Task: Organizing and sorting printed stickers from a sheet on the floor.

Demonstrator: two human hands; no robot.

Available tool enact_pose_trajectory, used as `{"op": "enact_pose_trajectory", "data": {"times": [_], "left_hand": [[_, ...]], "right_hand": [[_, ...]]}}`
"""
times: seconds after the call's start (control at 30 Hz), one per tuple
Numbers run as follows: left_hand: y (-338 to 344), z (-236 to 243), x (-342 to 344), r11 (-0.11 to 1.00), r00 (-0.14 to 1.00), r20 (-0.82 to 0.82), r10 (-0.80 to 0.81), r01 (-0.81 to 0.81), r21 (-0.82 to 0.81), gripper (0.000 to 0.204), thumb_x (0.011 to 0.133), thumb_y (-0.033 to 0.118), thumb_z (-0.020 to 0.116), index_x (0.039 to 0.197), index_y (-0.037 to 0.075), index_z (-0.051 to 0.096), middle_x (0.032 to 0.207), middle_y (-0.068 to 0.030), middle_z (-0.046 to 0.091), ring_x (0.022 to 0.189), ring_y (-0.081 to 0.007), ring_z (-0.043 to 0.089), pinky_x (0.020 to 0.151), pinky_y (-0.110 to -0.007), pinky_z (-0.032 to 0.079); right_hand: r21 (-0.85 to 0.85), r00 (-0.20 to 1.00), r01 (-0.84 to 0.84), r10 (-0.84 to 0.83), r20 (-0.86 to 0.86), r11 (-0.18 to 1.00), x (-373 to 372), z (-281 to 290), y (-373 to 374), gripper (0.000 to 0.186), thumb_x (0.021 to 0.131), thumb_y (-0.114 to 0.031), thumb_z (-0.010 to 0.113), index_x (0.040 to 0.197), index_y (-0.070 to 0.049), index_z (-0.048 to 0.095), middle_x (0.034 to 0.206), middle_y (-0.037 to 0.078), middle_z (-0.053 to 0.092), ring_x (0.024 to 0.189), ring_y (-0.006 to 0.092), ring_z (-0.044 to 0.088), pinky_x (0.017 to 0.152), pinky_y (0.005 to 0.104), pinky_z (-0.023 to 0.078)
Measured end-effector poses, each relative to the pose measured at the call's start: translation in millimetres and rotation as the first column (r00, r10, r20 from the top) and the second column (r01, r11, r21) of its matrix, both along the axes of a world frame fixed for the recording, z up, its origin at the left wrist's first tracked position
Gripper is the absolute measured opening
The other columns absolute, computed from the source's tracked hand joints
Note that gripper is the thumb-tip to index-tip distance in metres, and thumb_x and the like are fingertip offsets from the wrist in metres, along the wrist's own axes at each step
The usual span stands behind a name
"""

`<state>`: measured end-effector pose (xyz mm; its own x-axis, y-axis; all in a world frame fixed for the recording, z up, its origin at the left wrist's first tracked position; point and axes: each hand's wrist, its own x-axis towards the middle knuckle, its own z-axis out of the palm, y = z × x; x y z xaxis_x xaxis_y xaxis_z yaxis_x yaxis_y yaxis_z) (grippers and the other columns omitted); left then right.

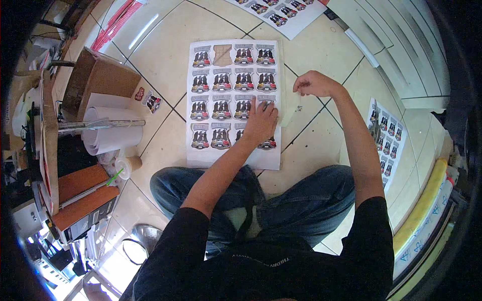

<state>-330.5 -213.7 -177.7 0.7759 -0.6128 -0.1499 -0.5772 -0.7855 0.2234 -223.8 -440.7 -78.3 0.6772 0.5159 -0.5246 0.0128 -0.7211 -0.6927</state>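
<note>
A white sheet of printed stickers [234, 159] lies on the floor in front of me, with rows of identical badge-like designs. One place in its top row shows a bare brown cut-out shape [222, 55]. My left hand [262, 123] rests on the right part of the sheet, fingers spread over the stickers. Right of the sheet, my right hand [315, 84] is raised with its fingers bent together in a pinch. A pale see-through film [288, 108] hangs beside the sheet's right edge and reaches up to those fingertips; its outline is faint against the tiles.
More printed sheets lie at the top [290, 29] and at right [387, 143]. To the left are a cardboard box [108, 75], a white paper roll [113, 131], a loose sticker [152, 102] and a plastic cup [131, 164]. A yellow roll [424, 205] stands at far right.
</note>
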Motion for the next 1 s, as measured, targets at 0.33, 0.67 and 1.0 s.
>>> {"op": "enact_pose_trajectory", "data": {"times": [0.33, 0.67, 1.0], "left_hand": [[5.4, -27.8, 21.3, 0.967, 0.973, 0.187, 0.135, -0.088, -0.240, 0.052, 0.094, 0.034, 0.039, 0.138, 0.008, 0.037, 0.148, -0.0159, 0.025, 0.139, -0.0322, 0.017, 0.111, -0.057, 0.010], [-2.0, -2.6, 43.5, 0.991, 0.994, 0.048, 0.096, -0.091, -0.095, 0.064, 0.090, 0.038, 0.041, 0.140, 0.000, 0.030, 0.148, -0.0191, 0.025, 0.139, -0.0344, 0.019, 0.111, -0.056, 0.010], [16.6, -13.5, 53.1, 0.983, 0.995, 0.070, -0.070, 0.081, -0.162, 0.122, 0.061, 0.081, 0.053, 0.144, -0.002, 0.020, 0.151, -0.0230, 0.013, 0.141, -0.0374, 0.007, 0.110, -0.060, 0.002]], "right_hand": [[0.025, 0.986, -0.017, 0.021, -0.168, 1.000, 15.7, -15.4, -3.4, 0.013, 0.081, -0.008, 0.055, 0.088, -0.002, 0.064, 0.077, 0.004, 0.064, 0.063, 0.0099, 0.059, 0.060, 0.0271, 0.047], [-0.077, 0.995, -0.063, 0.069, 0.070, 0.995, 20.1, -14.6, 2.2, 0.025, 0.066, -0.009, 0.076, 0.089, -0.005, 0.065, 0.076, 0.005, 0.065, 0.074, 0.0181, 0.061, 0.067, 0.0340, 0.048], [-0.266, 0.985, -0.168, 0.168, -0.026, 0.949, 54.0, -53.5, -6.4, 0.032, 0.063, -0.014, 0.079, 0.093, -0.007, 0.070, 0.091, 0.009, 0.069, 0.085, 0.0225, 0.064, 0.074, 0.0349, 0.049]]}}
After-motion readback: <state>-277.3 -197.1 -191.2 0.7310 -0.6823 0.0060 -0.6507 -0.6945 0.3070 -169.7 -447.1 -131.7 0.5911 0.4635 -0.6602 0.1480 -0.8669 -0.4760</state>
